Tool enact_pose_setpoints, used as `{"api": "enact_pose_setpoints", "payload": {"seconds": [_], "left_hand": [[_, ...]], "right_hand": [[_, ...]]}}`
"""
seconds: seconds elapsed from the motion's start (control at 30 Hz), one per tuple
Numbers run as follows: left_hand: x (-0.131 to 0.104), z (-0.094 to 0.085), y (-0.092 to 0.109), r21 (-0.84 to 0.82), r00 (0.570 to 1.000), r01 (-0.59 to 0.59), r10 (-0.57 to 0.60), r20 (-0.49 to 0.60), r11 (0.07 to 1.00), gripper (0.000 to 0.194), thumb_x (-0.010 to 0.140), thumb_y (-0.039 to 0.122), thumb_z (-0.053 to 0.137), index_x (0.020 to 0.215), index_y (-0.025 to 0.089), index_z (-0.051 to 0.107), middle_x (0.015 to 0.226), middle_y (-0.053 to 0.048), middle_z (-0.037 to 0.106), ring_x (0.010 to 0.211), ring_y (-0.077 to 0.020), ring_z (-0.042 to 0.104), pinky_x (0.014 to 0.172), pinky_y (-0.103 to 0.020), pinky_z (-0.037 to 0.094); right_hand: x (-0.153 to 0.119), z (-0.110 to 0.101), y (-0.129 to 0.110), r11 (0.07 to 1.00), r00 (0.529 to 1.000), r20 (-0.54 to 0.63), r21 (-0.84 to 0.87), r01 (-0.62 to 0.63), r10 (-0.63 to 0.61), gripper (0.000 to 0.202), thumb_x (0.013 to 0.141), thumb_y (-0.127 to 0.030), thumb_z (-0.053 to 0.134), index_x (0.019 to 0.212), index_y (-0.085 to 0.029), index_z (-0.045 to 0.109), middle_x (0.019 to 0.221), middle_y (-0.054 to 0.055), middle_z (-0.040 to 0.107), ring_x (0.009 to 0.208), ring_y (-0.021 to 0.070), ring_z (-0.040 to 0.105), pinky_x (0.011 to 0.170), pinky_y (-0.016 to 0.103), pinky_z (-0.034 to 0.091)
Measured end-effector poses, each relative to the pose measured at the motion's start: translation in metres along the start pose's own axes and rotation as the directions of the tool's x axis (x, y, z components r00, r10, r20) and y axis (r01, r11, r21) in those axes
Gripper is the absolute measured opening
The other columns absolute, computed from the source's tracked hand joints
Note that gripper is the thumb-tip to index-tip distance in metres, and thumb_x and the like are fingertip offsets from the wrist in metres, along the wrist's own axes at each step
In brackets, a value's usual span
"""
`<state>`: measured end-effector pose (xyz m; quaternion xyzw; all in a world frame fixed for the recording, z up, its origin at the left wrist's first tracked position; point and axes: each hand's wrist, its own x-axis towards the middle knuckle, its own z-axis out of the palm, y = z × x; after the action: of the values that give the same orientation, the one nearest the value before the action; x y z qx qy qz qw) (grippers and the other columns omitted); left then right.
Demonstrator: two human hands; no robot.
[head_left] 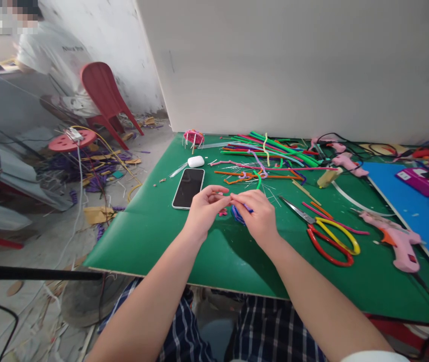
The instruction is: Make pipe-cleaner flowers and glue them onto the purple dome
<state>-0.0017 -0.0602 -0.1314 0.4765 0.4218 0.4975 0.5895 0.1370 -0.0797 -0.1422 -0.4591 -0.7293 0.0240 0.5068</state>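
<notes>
Fingertips of my left hand and my right hand meet in a pinch above the green tabletop. Whatever is between them is too small and hidden to name. Just under the right hand lies a blue-purple coiled piece, partly covered by its fingers. Small pink-red bits show below the fingertips. A bent green fuzzy stem rises behind the right hand. To the left hand's left rests a phone with a dark screen.
Scissors with red and yellow handles lie right, near a pink glue gun. Colourful fuzzy stems pile up at the back. A white case sits behind the phone. A person sits far left by a red chair.
</notes>
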Motion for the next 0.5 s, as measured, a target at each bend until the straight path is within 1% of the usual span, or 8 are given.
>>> {"api": "enact_pose_setpoints", "payload": {"seconds": [0.1, 0.27, 0.5], "left_hand": [[-0.0010, 0.0006, -0.0011, -0.041, 1.000, 0.015, -0.015, 0.001, 0.999, 0.025, 0.063, 0.028, 0.072, 0.083, 0.017, 0.062, 0.065, 0.001, 0.063, 0.057, -0.0098, 0.058, 0.053, -0.020, 0.044], [-0.0021, 0.0005, -0.0023, -0.080, 0.999, 0.043, -0.043, -0.001, 0.996, 0.025, 0.063, 0.027, 0.072, 0.083, 0.016, 0.063, 0.065, 0.000, 0.064, 0.060, -0.0115, 0.059, 0.053, -0.021, 0.043], [-0.0024, 0.0048, -0.0047, -0.123, 0.997, 0.070, -0.071, -0.008, 0.990, 0.026, 0.062, 0.027, 0.073, 0.083, 0.016, 0.062, 0.068, -0.001, 0.066, 0.066, -0.0140, 0.063, 0.053, -0.021, 0.042]], "right_hand": [[-0.0004, 0.0009, -0.0010, 1.000, 1.000, -0.008, 0.024, -0.015, 0.015, 0.017, 0.084, -0.022, 0.055, 0.089, -0.026, 0.070, 0.082, 0.002, 0.069, 0.079, 0.0173, 0.059, 0.074, 0.034, 0.048], [-0.0002, 0.0003, -0.0011, 0.994, 0.996, 0.006, 0.069, -0.085, 0.085, 0.016, 0.083, -0.023, 0.055, 0.086, -0.026, 0.070, 0.082, 0.003, 0.069, 0.079, 0.0177, 0.060, 0.075, 0.035, 0.049], [-0.0012, 0.0044, -0.0010, 0.991, 0.995, 0.001, 0.081, -0.104, 0.105, 0.014, 0.082, -0.022, 0.056, 0.084, -0.025, 0.070, 0.081, 0.003, 0.069, 0.079, 0.0171, 0.060, 0.074, 0.033, 0.049]]}}
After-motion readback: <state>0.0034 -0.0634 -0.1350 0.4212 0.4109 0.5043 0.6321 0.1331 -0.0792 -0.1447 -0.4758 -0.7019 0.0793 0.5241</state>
